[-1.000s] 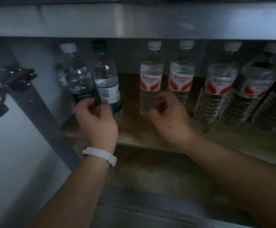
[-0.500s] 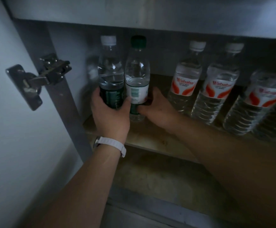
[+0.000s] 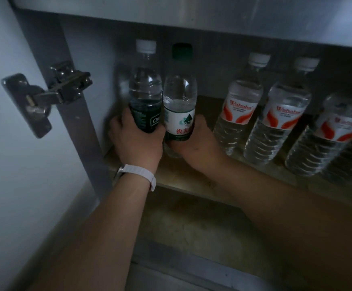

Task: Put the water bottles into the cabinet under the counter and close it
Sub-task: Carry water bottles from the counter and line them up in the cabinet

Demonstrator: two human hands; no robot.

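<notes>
Two bottles stand side by side at the left end of the cabinet's wooden shelf (image 3: 194, 179). The white-capped bottle with a dark green label (image 3: 145, 95) is gripped low down by my left hand (image 3: 137, 143), which wears a white wristband. Touching it on the right is the green-capped bottle with a white label (image 3: 180, 97), held at its base by my right hand (image 3: 198, 143). Further right on the same shelf stand three white-capped bottles with red-and-white labels (image 3: 239, 108), (image 3: 280, 116), (image 3: 336, 135), untouched.
The open cabinet door (image 3: 13, 164) fills the left side, its metal hinge (image 3: 51, 95) fixed to the grey side panel. The counter's underside (image 3: 191, 15) runs across the top. Below the shelf lies the cabinet's floor (image 3: 191, 227) with a pale front edge.
Both hands went from hovering in front of the bottles to gripping the two left bottles. The bottles now stand pressed together nearer the left wall, and the view shifted left.
</notes>
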